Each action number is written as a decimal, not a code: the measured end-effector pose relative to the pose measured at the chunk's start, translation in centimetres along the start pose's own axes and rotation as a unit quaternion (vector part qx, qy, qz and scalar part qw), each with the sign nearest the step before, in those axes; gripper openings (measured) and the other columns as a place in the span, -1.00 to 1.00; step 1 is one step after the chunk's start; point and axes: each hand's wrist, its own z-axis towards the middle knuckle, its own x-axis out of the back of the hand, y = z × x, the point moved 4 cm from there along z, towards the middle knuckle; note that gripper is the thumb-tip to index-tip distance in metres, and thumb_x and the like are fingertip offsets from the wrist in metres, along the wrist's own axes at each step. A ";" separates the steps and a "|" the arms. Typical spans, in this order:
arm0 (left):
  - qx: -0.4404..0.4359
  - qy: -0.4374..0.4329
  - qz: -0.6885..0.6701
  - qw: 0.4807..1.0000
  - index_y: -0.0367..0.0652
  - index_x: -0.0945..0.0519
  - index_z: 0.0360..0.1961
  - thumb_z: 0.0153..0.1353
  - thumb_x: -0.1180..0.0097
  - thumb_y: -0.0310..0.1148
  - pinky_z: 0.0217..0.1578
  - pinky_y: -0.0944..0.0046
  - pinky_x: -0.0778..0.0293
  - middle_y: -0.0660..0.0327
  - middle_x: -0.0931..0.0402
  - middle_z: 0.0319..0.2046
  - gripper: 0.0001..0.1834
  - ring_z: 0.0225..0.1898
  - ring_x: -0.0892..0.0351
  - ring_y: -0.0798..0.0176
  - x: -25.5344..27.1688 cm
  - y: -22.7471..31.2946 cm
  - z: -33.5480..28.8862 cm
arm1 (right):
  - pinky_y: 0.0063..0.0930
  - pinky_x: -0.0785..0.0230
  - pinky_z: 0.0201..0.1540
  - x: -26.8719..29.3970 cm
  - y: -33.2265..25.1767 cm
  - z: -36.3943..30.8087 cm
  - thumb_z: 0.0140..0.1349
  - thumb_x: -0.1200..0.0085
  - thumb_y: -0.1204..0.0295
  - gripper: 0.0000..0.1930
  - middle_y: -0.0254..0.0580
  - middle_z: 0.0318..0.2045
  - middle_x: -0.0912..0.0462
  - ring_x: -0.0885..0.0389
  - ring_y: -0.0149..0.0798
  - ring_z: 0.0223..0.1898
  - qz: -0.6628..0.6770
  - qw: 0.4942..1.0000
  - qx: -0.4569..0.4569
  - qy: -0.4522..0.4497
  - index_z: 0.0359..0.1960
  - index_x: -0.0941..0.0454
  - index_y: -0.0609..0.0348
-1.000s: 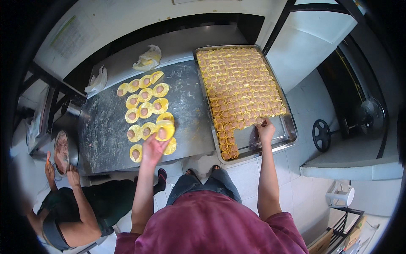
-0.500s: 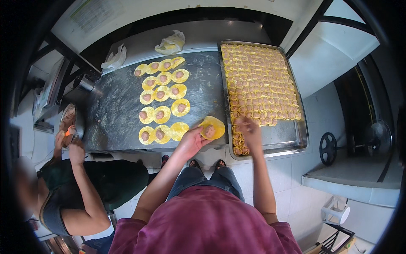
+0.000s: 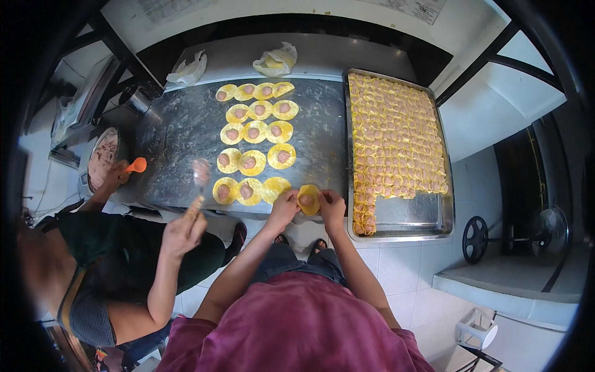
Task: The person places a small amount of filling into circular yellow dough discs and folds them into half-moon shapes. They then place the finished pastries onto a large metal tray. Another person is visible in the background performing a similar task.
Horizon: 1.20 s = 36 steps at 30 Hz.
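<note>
Just off the table's near edge, a round yellow dumpling wrapper with a lump of pink meat filling is held between both hands. My left hand pinches its left side. On its right side, the fingers of my right hand are closed, and the edges are slightly raised. Next to my left hand lies a bare wrapper. Beyond it are rows of round wrappers, most topped with a ball of filling. To my right, a metal tray carries tightly packed open-topped dumplings.
At left a co-worker holds an orange scoop near a bowl of meat filling and a handled tool carrying meat over the dark tabletop. Plastic bags lie along the back. A fan stands at right.
My right hand has come left from over the tray to the wrapper in my left hand. The co-worker's tool hand has swung from the bowl toward the rows. The view has shifted slightly.
</note>
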 end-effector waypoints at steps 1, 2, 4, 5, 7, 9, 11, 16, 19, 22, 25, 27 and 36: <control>-0.019 0.014 -0.003 1.000 -0.26 -0.36 -0.01 0.31 0.23 -0.39 -0.11 0.34 -0.43 0.15 -0.43 -0.10 -0.71 -0.14 -0.48 0.30 0.1 -0.5 0.1 | -0.57 -0.38 -0.37 -0.1 -0.4 -0.4 0.13 -0.05 0.47 -0.82 -0.21 -0.43 -0.60 -0.55 -0.44 -0.40 -0.037 0.999 0.012 0.003 -0.29 -0.56 0.32; -0.037 0.026 -0.006 0.999 -0.26 -0.38 -0.02 0.29 0.20 -0.44 -0.11 0.34 -0.42 0.16 -0.44 -0.12 -0.73 -0.15 -0.47 0.31 -0.2 -0.3 -0.3 | -0.57 -0.39 -0.35 0.0 -0.6 -0.7 0.12 -0.05 0.48 -0.81 -0.20 -0.42 -0.61 -0.55 -0.45 -0.40 -0.074 0.997 0.022 0.007 -0.27 -0.56 0.32; -0.087 0.048 0.053 0.994 -0.28 -0.40 -0.05 0.24 0.13 -0.52 -0.13 0.34 -0.43 0.17 -0.47 -0.17 -0.75 -0.18 -0.49 0.31 -0.4 0.3 -0.6 | -0.58 -0.39 -0.31 -0.1 0.5 -0.6 0.09 -0.05 0.52 -0.80 -0.20 -0.44 -0.61 -0.55 -0.45 -0.39 0.004 1.000 -0.003 -0.004 -0.24 -0.56 0.32; -0.119 0.058 0.114 0.985 -0.29 -0.41 -0.07 0.21 0.10 -0.56 -0.15 0.34 -0.44 0.17 -0.49 -0.20 -0.75 -0.20 -0.50 0.30 -0.4 0.6 -0.7 | -0.58 -0.39 -0.30 -0.2 1.2 -0.6 0.08 -0.06 0.54 -0.79 -0.20 -0.45 -0.61 -0.55 -0.45 -0.38 0.042 0.999 -0.016 -0.010 -0.23 -0.56 0.32; -0.167 0.071 0.184 0.966 -0.30 -0.44 -0.11 0.16 0.04 -0.60 -0.18 0.34 -0.46 0.17 -0.51 -0.26 -0.76 -0.23 -0.52 0.29 -0.5 1.2 -1.1 | -0.58 -0.39 -0.30 -0.1 2.0 -0.9 0.07 -0.06 0.57 -0.80 -0.21 -0.46 -0.61 -0.55 -0.45 -0.41 0.053 0.998 0.039 -0.013 -0.24 -0.56 0.32; -0.200 0.079 0.203 0.955 -0.29 -0.47 -0.15 0.13 0.00 -0.62 -0.22 0.35 -0.49 0.17 -0.53 -0.31 -0.77 -0.27 -0.54 0.29 -0.6 1.5 -1.4 | -0.56 -0.40 -0.30 -0.2 1.2 -1.3 0.03 -0.07 0.59 -0.81 -0.18 -0.44 -0.62 -0.57 -0.42 -0.41 0.065 0.996 0.050 -0.024 -0.27 -0.57 0.30; -0.159 0.061 0.062 0.983 -0.27 -0.48 -0.21 0.13 -0.02 -0.60 -0.26 0.38 -0.50 0.18 -0.53 -0.32 -0.82 -0.30 -0.55 0.32 -0.6 0.7 -0.6 | -0.51 -0.41 -0.30 -0.2 0.7 -1.7 -0.02 -0.12 0.60 -0.82 -0.10 -0.40 -0.63 -0.61 -0.34 -0.37 0.080 0.996 0.018 -0.040 -0.31 -0.57 0.28; -0.109 0.016 -0.030 0.993 -0.24 -0.46 -0.27 0.11 -0.08 -0.56 -0.26 0.42 -0.49 0.22 -0.50 -0.30 -0.86 -0.26 -0.52 0.40 -0.2 -0.2 0.3 | -0.59 -0.38 -0.30 -0.1 0.6 -0.6 0.01 -0.17 0.56 -0.77 -0.21 -0.38 -0.61 -0.55 -0.45 -0.35 0.141 0.989 0.020 -0.044 -0.25 -0.51 0.30; -0.093 -0.008 -0.109 0.990 -0.24 -0.42 -0.30 0.10 -0.11 -0.54 -0.27 0.42 -0.49 0.23 -0.48 -0.29 -0.85 -0.26 -0.50 0.41 -0.2 0.0 0.3 | -0.62 -0.36 -0.29 -0.5 -0.8 -1.5 0.01 -0.19 0.54 -0.71 -0.24 -0.38 -0.60 -0.52 -0.48 -0.34 0.200 0.977 0.054 -0.057 -0.20 -0.48 0.30; -0.106 -0.037 -0.135 0.984 -0.25 -0.41 -0.31 0.06 -0.14 -0.54 -0.31 0.41 -0.48 0.22 -0.48 -0.31 -0.82 -0.30 -0.49 0.42 -0.3 0.7 -0.3 | -0.61 -0.36 -0.26 -0.2 -1.1 -2.0 0.01 -0.19 0.56 -0.71 -0.22 -0.36 -0.59 -0.52 -0.48 -0.30 0.100 0.991 0.059 -0.070 -0.19 -0.48 0.30; -0.161 -0.035 -0.137 0.977 -0.25 -0.41 -0.29 0.04 -0.16 -0.56 -0.26 0.40 -0.47 0.21 -0.48 -0.29 -0.78 -0.29 -0.50 0.39 -0.1 1.4 -0.4 | -0.48 -0.41 -0.23 0.8 -0.3 -1.0 -0.06 -0.19 0.59 -0.74 -0.11 -0.36 -0.60 -0.58 -0.28 -0.29 0.020 0.996 0.078 -0.045 -0.26 -0.51 0.29; -0.164 0.005 -0.124 0.979 -0.22 -0.42 -0.21 0.03 -0.15 -0.58 -0.19 0.40 -0.46 0.20 -0.47 -0.25 -0.73 -0.26 -0.50 0.37 0.5 1.0 -0.5 | -0.40 -0.43 -0.23 1.2 -1.2 -0.9 -0.11 -0.18 0.61 -0.74 -0.05 -0.36 -0.60 -0.60 -0.13 -0.29 -0.024 0.992 0.119 -0.042 -0.29 -0.54 0.28; -0.273 0.070 0.192 0.940 -0.26 -0.46 -0.10 -0.11 -0.16 -0.68 -0.34 0.35 -0.52 0.10 -0.53 -0.39 -0.55 -0.37 -0.57 0.26 -0.9 3.8 -0.9 | -0.19 -0.38 -0.26 1.3 -3.2 -0.9 -0.11 -0.03 0.64 -0.76 0.03 -0.35 -0.54 -0.52 0.09 -0.30 -0.184 0.957 0.224 -0.030 -0.32 -0.53 0.23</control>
